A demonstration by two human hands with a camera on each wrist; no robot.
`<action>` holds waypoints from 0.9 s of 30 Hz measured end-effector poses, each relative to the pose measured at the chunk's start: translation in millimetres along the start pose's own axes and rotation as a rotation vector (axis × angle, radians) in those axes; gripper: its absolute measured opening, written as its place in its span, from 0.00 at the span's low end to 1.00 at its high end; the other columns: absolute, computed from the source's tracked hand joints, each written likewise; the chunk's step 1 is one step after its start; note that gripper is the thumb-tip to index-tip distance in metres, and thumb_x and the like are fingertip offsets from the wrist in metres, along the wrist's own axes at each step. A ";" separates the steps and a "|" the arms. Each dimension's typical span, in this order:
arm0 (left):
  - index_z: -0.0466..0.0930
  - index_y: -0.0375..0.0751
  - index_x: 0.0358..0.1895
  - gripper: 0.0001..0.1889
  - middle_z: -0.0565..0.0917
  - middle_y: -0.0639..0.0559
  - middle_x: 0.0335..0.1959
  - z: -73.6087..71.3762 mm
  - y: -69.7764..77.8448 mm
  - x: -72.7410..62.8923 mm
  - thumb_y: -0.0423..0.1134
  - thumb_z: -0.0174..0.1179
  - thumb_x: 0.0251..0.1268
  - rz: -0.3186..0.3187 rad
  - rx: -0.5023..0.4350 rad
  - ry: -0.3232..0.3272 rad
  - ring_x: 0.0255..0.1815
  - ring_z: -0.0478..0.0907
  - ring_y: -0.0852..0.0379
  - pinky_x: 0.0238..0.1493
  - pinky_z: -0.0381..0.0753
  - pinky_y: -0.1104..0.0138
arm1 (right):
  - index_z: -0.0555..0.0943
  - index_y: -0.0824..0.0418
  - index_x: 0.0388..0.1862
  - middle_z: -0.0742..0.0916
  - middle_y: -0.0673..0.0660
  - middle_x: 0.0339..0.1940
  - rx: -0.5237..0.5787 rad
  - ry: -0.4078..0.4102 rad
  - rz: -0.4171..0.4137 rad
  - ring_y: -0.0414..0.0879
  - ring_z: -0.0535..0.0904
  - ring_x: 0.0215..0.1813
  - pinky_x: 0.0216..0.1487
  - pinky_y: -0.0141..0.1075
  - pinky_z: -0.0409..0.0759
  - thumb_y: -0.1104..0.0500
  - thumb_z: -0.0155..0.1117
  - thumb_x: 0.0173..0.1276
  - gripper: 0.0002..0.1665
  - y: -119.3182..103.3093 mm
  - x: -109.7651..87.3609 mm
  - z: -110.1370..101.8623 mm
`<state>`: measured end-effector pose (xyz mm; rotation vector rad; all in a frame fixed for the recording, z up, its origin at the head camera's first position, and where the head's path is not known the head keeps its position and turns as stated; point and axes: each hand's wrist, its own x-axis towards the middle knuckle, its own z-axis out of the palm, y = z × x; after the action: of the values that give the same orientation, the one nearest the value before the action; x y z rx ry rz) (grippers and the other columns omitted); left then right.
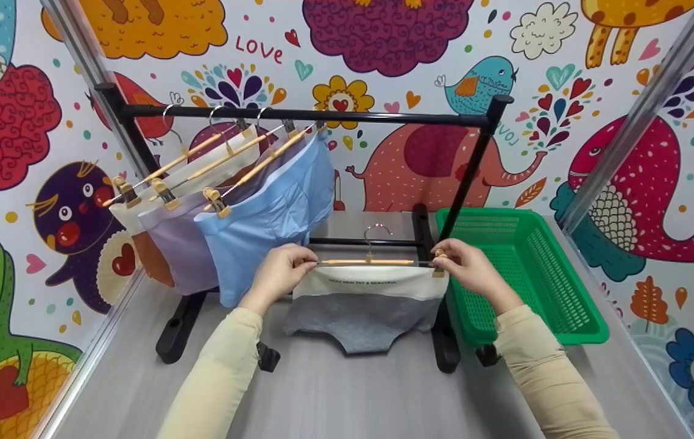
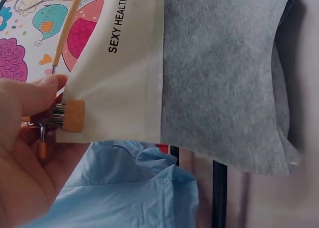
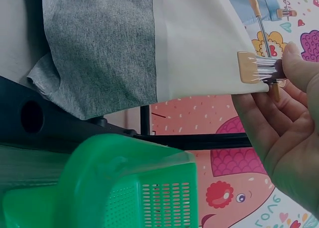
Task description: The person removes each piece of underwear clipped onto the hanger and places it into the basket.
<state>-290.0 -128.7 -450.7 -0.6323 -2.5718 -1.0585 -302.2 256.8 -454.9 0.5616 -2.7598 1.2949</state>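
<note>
Grey briefs with a cream waistband, printed with black lettering, hang from a wooden clip hanger in front of the black rack. My left hand pinches the hanger's left end; in the left wrist view its thumb and fingers hold the clip that bites the waistband corner. At the other end my right hand pinches the right clip, also fixed on the waistband. The hanger's metal hook points up, free of the rail.
On the left of the black rack hang several clipped briefs, the nearest pair light blue, then lilac briefs. A green plastic basket stands on the grey table to the right, beside the rack's foot.
</note>
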 end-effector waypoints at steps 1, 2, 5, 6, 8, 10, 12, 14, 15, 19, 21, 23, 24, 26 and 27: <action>0.88 0.42 0.33 0.03 0.83 0.52 0.31 0.6 -0.4 -0.1 0.30 0.69 0.59 -0.002 -0.002 0.002 0.28 0.75 0.57 0.33 0.75 0.60 | 0.79 0.62 0.52 0.85 0.57 0.42 0.000 0.000 0.000 0.53 0.83 0.46 0.43 0.46 0.77 0.59 0.61 0.73 0.12 0.8 0.0 0.5; 0.88 0.42 0.33 0.03 0.83 0.52 0.30 1.2 -0.9 0.0 0.30 0.69 0.58 -0.004 -0.001 0.003 0.28 0.75 0.57 0.33 0.75 0.60 | 0.79 0.62 0.52 0.85 0.57 0.42 0.000 0.000 0.000 0.53 0.83 0.46 0.43 0.47 0.77 0.59 0.61 0.73 0.12 1.6 -0.1 0.9; 0.88 0.42 0.33 0.02 0.82 0.53 0.29 4.0 -2.8 -0.2 0.31 0.69 0.59 -0.010 0.002 0.005 0.28 0.74 0.58 0.32 0.74 0.61 | 0.79 0.62 0.51 0.85 0.56 0.42 -0.004 0.002 0.000 0.53 0.83 0.46 0.43 0.47 0.77 0.59 0.61 0.73 0.12 4.0 -0.8 2.1; 0.88 0.42 0.33 0.02 0.82 0.53 0.29 4.8 -3.3 -0.4 0.31 0.69 0.59 -0.013 0.002 0.004 0.27 0.74 0.58 0.32 0.74 0.61 | 0.79 0.62 0.51 0.85 0.56 0.42 -0.005 0.003 0.002 0.52 0.83 0.46 0.43 0.47 0.77 0.59 0.61 0.73 0.12 4.7 -1.0 2.5; 0.88 0.43 0.33 0.03 0.81 0.54 0.29 6.7 -4.6 -0.5 0.31 0.69 0.59 -0.012 0.000 0.005 0.28 0.74 0.59 0.32 0.74 0.61 | 0.79 0.63 0.51 0.85 0.56 0.41 -0.003 0.003 0.005 0.52 0.83 0.45 0.42 0.46 0.77 0.58 0.62 0.73 0.12 6.1 -1.3 3.3; 0.88 0.43 0.32 0.03 0.81 0.54 0.28 8.1 -5.7 -0.8 0.30 0.69 0.58 -0.013 -0.003 0.005 0.27 0.74 0.59 0.32 0.74 0.61 | 0.79 0.64 0.51 0.85 0.56 0.41 -0.001 0.000 0.009 0.51 0.83 0.44 0.42 0.45 0.77 0.57 0.62 0.73 0.13 7.5 -1.4 4.1; 0.88 0.43 0.32 0.04 0.81 0.54 0.28 9.4 -6.6 -1.3 0.30 0.69 0.58 -0.013 -0.009 0.007 0.27 0.74 0.59 0.32 0.74 0.62 | 0.79 0.65 0.51 0.86 0.56 0.41 0.002 -0.003 0.011 0.50 0.83 0.43 0.42 0.45 0.77 0.56 0.63 0.73 0.15 8.6 -1.2 5.1; 0.88 0.43 0.32 0.04 0.81 0.54 0.27 10.9 -7.6 -1.3 0.30 0.69 0.58 -0.009 -0.012 0.010 0.27 0.73 0.59 0.32 0.73 0.62 | 0.78 0.67 0.51 0.86 0.56 0.40 0.000 -0.003 0.012 0.50 0.83 0.42 0.41 0.45 0.77 0.56 0.63 0.72 0.16 9.8 -1.0 5.8; 0.88 0.43 0.32 0.03 0.81 0.54 0.27 11.5 -7.9 -1.5 0.30 0.69 0.58 -0.008 -0.014 0.011 0.27 0.73 0.59 0.31 0.73 0.62 | 0.78 0.67 0.51 0.86 0.56 0.40 -0.001 -0.003 0.013 0.49 0.83 0.42 0.41 0.45 0.77 0.56 0.63 0.72 0.16 10.2 -0.7 6.3; 0.88 0.41 0.32 0.03 0.82 0.53 0.28 13.6 -8.8 -2.4 0.30 0.69 0.59 -0.005 -0.021 0.015 0.27 0.74 0.58 0.32 0.74 0.61 | 0.78 0.68 0.50 0.86 0.56 0.40 0.000 -0.001 0.016 0.49 0.83 0.41 0.40 0.44 0.77 0.58 0.63 0.72 0.15 12.4 -0.5 8.0; 0.88 0.41 0.32 0.03 0.82 0.52 0.28 14.8 -9.4 -2.9 0.30 0.69 0.59 -0.010 -0.024 0.013 0.28 0.74 0.57 0.33 0.74 0.60 | 0.78 0.68 0.49 0.86 0.56 0.40 0.001 -0.002 0.016 0.49 0.83 0.40 0.39 0.44 0.77 0.59 0.63 0.72 0.14 13.6 -0.6 8.9; 0.88 0.42 0.32 0.03 0.83 0.52 0.29 16.5 -10.4 -3.4 0.30 0.69 0.59 -0.016 -0.022 0.012 0.28 0.75 0.57 0.33 0.75 0.60 | 0.78 0.68 0.49 0.86 0.56 0.39 0.006 0.000 0.016 0.49 0.83 0.40 0.39 0.43 0.77 0.58 0.64 0.72 0.15 14.6 -1.2 9.7; 0.88 0.42 0.32 0.03 0.83 0.52 0.30 17.3 -10.9 -3.6 0.30 0.69 0.58 -0.021 -0.020 0.010 0.28 0.75 0.57 0.34 0.75 0.60 | 0.78 0.68 0.49 0.85 0.56 0.39 0.006 0.000 0.014 0.49 0.83 0.40 0.39 0.43 0.76 0.58 0.64 0.72 0.15 15.0 -1.5 10.2; 0.89 0.42 0.33 0.03 0.84 0.51 0.31 18.9 -12.2 -4.3 0.30 0.69 0.59 -0.030 -0.018 0.009 0.29 0.76 0.57 0.34 0.75 0.60 | 0.78 0.68 0.49 0.85 0.56 0.39 0.008 0.002 0.016 0.48 0.83 0.40 0.38 0.42 0.76 0.58 0.64 0.71 0.14 15.8 -2.0 10.9; 0.89 0.42 0.33 0.03 0.84 0.52 0.31 19.5 -12.6 -4.7 0.30 0.69 0.59 -0.037 -0.018 0.007 0.29 0.76 0.57 0.34 0.76 0.60 | 0.78 0.67 0.48 0.85 0.56 0.39 0.011 0.004 0.019 0.47 0.83 0.39 0.37 0.41 0.76 0.58 0.64 0.71 0.14 16.2 -2.4 11.3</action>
<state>-294.0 -124.0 -473.6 -0.5869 -2.5798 -1.0947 -304.2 258.5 -474.6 0.5338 -2.7632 1.3139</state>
